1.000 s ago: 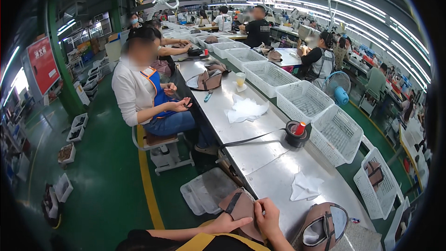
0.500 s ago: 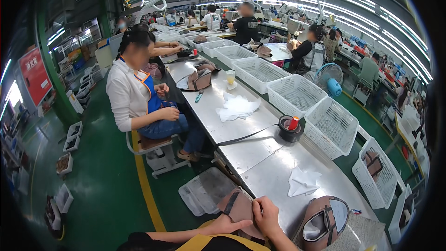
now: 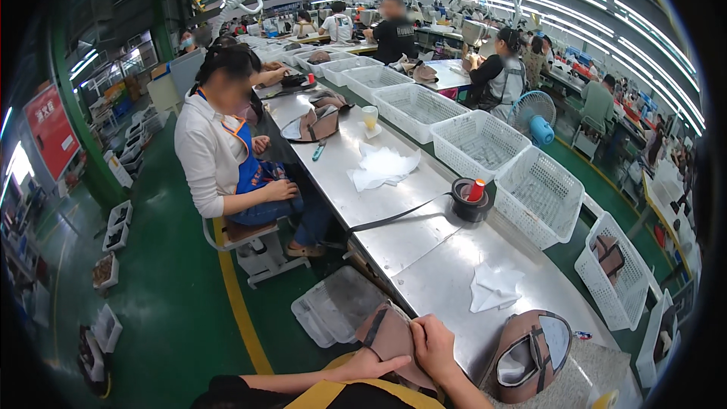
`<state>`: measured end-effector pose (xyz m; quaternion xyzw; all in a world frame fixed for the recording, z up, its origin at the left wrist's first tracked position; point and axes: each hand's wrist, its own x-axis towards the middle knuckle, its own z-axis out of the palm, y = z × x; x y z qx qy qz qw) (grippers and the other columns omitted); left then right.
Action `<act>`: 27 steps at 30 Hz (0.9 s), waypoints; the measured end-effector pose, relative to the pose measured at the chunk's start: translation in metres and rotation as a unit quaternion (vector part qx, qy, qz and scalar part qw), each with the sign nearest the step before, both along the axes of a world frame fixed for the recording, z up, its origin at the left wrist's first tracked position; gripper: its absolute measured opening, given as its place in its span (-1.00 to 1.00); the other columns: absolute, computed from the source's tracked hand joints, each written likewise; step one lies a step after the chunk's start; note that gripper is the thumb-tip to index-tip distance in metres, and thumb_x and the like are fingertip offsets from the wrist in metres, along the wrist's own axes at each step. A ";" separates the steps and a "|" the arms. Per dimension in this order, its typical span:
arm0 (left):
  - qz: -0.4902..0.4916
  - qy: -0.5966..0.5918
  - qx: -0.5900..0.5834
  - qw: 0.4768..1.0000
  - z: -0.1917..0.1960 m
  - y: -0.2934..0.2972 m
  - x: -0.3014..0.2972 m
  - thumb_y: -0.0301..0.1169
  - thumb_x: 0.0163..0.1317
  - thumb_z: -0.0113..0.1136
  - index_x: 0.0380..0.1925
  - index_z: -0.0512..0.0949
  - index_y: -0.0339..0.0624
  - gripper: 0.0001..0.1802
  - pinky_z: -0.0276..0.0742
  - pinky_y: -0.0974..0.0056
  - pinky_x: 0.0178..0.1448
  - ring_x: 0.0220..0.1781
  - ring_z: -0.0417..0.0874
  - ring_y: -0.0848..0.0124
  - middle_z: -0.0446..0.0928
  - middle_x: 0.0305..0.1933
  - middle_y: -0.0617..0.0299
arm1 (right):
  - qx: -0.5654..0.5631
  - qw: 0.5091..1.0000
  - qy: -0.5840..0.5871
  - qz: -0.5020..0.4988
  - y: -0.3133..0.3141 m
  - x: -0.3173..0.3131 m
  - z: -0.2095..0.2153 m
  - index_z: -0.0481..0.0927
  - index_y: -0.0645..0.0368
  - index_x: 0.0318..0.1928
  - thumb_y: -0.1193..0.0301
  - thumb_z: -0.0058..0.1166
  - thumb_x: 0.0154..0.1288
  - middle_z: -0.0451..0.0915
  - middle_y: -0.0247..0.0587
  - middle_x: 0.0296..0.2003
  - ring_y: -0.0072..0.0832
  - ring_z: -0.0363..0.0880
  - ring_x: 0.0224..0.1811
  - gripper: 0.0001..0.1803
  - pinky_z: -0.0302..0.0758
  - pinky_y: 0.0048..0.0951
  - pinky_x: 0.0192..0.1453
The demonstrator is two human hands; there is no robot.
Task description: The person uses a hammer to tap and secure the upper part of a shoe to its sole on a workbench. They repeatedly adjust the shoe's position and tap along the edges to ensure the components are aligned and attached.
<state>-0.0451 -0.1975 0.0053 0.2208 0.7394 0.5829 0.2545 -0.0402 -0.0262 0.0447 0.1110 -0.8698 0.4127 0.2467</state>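
Note:
I hold a brown shoe upper with a dark strip along its edge, close to the near edge of the metal table. From below, my left hand grips its lower side, the thumb lying across the fabric. My right hand is closed on its right edge, fingers curled. A second brown shoe upper, with dark strips and a pale lining, rests on the table to the right of my right hand.
White cloth pieces and a black tape roll with a red spool lie on the metal table. White baskets line its far side. A seated co-worker is at the left. Clear plastic bins stand below.
The view has shifted slightly. My hands keep nearly the same grip on the shoe upper. The seated co-worker's head has tipped further down.

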 end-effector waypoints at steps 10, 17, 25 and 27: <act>0.028 0.029 0.056 0.998 0.034 0.004 0.001 -0.16 0.19 0.19 0.10 0.36 -0.38 -0.40 0.33 0.25 0.19 0.14 0.45 0.25 0.44 0.09 -0.01 | -0.004 0.999 -0.038 -0.025 0.000 0.004 0.013 0.50 0.23 -0.37 0.51 -0.03 0.26 0.48 -0.01 -0.47 -0.06 0.50 -0.42 -0.92 0.41 -0.26 -0.36; 0.132 -0.137 0.279 0.941 0.087 -0.010 -0.057 -0.46 0.16 0.20 0.06 0.35 -0.34 -0.54 0.47 0.33 0.08 0.00 0.54 0.42 0.49 -0.02 0.16 | -0.173 0.984 -0.029 0.015 0.016 -0.027 0.049 0.46 0.27 0.01 0.47 -0.12 0.35 0.55 -0.07 -0.19 -0.28 0.52 -0.15 -0.73 0.41 -0.40 -0.02; 0.142 -0.121 0.262 0.947 0.097 -0.002 -0.070 -0.40 0.17 0.20 0.05 0.35 -0.32 -0.54 0.45 0.35 0.07 -0.01 0.51 0.46 0.46 -0.03 0.19 | -0.124 0.992 0.005 0.037 0.017 -0.043 0.056 0.57 0.22 -0.16 0.50 0.04 0.23 0.56 -0.18 -0.23 -0.34 0.51 -0.15 -0.83 0.38 -0.41 -0.02; 0.142 -0.101 0.251 0.952 0.096 -0.002 -0.070 -0.40 0.17 0.20 0.05 0.35 -0.32 -0.54 0.43 0.37 0.08 -0.01 0.50 0.47 0.46 -0.03 0.19 | -0.116 0.993 -0.002 0.037 0.014 -0.048 0.058 0.58 0.19 -0.17 0.50 0.06 0.20 0.56 -0.19 -0.23 -0.31 0.50 -0.16 -0.83 0.38 -0.38 -0.03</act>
